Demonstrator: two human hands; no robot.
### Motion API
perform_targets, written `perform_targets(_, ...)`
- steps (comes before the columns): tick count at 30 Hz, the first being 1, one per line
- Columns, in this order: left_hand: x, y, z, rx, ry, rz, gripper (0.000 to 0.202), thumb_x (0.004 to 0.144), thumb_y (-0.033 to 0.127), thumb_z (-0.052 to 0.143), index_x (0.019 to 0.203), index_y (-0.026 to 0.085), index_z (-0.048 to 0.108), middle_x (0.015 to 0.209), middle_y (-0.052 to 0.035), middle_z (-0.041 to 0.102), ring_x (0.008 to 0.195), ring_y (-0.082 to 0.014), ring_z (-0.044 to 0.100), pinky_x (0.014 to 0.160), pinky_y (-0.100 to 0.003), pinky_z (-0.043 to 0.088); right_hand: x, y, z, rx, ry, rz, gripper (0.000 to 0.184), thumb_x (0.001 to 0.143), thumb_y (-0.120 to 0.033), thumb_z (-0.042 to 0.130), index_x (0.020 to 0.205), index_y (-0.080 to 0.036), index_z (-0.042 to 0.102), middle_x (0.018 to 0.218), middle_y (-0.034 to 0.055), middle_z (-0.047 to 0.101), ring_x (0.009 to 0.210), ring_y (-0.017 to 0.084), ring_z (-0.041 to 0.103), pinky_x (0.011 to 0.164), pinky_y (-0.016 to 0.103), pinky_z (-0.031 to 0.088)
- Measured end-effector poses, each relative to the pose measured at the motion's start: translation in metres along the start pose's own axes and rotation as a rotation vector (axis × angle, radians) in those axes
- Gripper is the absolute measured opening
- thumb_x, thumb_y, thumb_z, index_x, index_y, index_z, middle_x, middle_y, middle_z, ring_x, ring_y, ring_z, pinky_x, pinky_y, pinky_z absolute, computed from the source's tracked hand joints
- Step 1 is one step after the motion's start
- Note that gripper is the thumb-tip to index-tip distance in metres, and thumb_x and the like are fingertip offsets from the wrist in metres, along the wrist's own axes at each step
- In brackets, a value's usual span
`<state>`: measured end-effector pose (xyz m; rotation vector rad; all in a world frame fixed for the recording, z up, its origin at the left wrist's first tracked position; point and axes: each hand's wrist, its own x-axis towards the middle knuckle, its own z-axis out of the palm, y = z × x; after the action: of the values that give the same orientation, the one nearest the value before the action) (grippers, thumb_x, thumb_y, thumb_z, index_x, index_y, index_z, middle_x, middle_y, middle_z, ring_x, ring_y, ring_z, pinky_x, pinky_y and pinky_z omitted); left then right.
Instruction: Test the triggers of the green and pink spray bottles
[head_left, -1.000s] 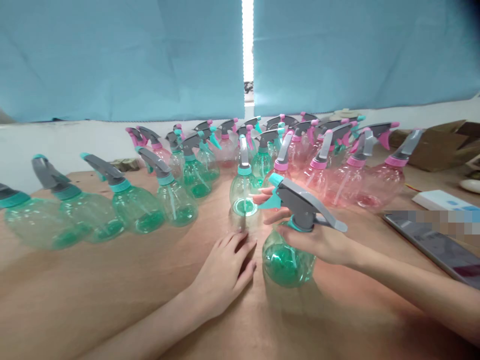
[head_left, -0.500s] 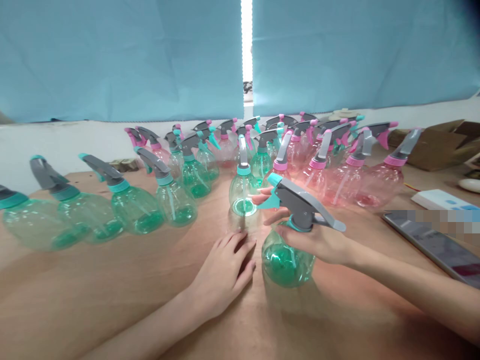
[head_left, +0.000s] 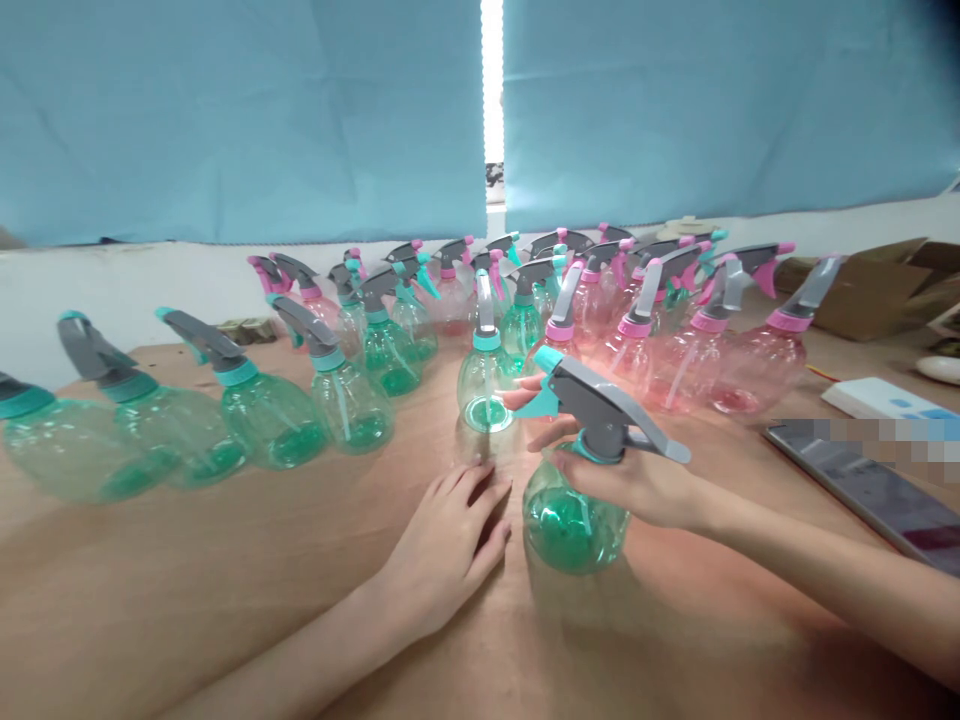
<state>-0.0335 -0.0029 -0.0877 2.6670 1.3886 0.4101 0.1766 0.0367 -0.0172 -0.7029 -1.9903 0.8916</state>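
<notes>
A green transparent spray bottle [head_left: 574, 525] with a grey and teal trigger head [head_left: 600, 410] stands on the wooden table [head_left: 225, 590] just in front of me. My right hand [head_left: 634, 480] is wrapped round its neck, with fingers reaching under the teal trigger. My left hand [head_left: 450, 545] lies flat on the table just left of the bottle, fingers stretched out, holding nothing. A second green bottle [head_left: 486, 385] stands right behind my left fingertips.
A row of green spray bottles [head_left: 270, 410] runs to the left edge. Several pink bottles [head_left: 712, 355] and more green ones crowd the back. A phone [head_left: 870, 485] and a white box [head_left: 885, 400] lie at right, with cardboard [head_left: 870, 290] behind. Blue curtains hang beyond.
</notes>
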Motion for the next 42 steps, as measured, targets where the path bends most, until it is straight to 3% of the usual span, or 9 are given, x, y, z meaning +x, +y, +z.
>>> perform_targets(7, -0.001, 0.000, 0.001, 0.002, -0.004, 0.001, 0.040, 0.098, 0.028, 0.044, 0.134, 0.015, 0.053, 0.134, -0.0160, 0.054, 0.127, -0.0318, 0.048, 0.103, -0.054, 0.042, -0.002, 0.001, -0.001, 0.014, -0.005, 0.027, 0.052, 0.076, -0.016, 0.049, 0.125, -0.032, 0.057, 0.120, 0.0036, 0.066, 0.087, 0.020, 0.068, 0.081, 0.040, 0.056)
perform_targets(13, 0.000, -0.001, 0.001, 0.000, 0.015, 0.007, 0.039, 0.098, 0.029, 0.043, 0.134, 0.017, 0.053, 0.134, -0.0149, 0.055, 0.126, -0.0314, 0.048, 0.103, -0.054, 0.042, -0.005, 0.004, -0.003, -0.014, -0.014, 0.071, 0.038, 0.078, -0.018, 0.050, 0.112, -0.027, 0.062, 0.088, 0.0016, 0.069, 0.081, 0.020, 0.066, 0.074, 0.037, 0.055)
perform_targets(18, -0.001, 0.000, 0.000, 0.002, 0.001, -0.002, 0.039, 0.098, 0.028, 0.044, 0.134, 0.017, 0.053, 0.134, -0.0147, 0.055, 0.127, -0.0312, 0.047, 0.103, -0.053, 0.042, -0.008, 0.008, -0.003, 0.068, -0.048, 0.100, 0.042, 0.075, -0.009, 0.049, 0.111, -0.028, 0.061, 0.092, 0.0000, 0.069, 0.082, 0.018, 0.067, 0.075, 0.034, 0.056)
perform_targets(24, 0.000, 0.000, -0.001, -0.015, 0.003, 0.002, 0.039, 0.098, 0.028, 0.044, 0.135, 0.019, 0.052, 0.132, -0.0137, 0.056, 0.126, -0.0310, 0.048, 0.101, -0.052, 0.044, -0.007, 0.007, -0.002, 0.092, -0.036, 0.104, 0.036, 0.076, -0.018, 0.051, 0.109, -0.027, 0.060, 0.095, 0.0023, 0.070, 0.090, 0.022, 0.069, 0.074, 0.035, 0.058)
perform_targets(29, 0.001, 0.002, -0.002, -0.012, -0.033, -0.012, 0.039, 0.097, 0.026, 0.044, 0.134, 0.014, 0.052, 0.135, -0.0158, 0.054, 0.127, -0.0314, 0.046, 0.103, -0.052, 0.042, -0.004, -0.001, -0.003, 0.082, -0.005, 0.101, 0.029, 0.071, -0.016, 0.050, 0.097, -0.027, 0.060, 0.074, -0.0021, 0.064, 0.085, 0.021, 0.069, 0.075, 0.035, 0.059)
perform_targets(34, -0.001, 0.001, -0.001, 0.008, -0.021, -0.006, 0.039, 0.097, 0.026, 0.044, 0.134, 0.015, 0.053, 0.135, -0.0154, 0.054, 0.127, -0.0310, 0.047, 0.104, -0.053, 0.041, -0.003, -0.002, -0.004, 0.057, 0.010, 0.072, 0.022, 0.068, -0.015, 0.048, 0.084, -0.027, 0.058, 0.067, -0.0034, 0.059, 0.082, 0.020, 0.067, 0.076, 0.036, 0.058)
perform_targets(42, 0.000, 0.000, 0.000, 0.002, 0.012, 0.004, 0.039, 0.098, 0.028, 0.043, 0.133, 0.017, 0.053, 0.133, -0.0149, 0.056, 0.126, -0.0311, 0.049, 0.103, -0.053, 0.042, -0.004, 0.004, -0.003, -0.019, -0.007, 0.063, 0.049, 0.072, -0.012, 0.049, 0.115, -0.032, 0.061, 0.069, -0.0038, 0.061, 0.057, 0.015, 0.058, 0.062, 0.031, 0.056)
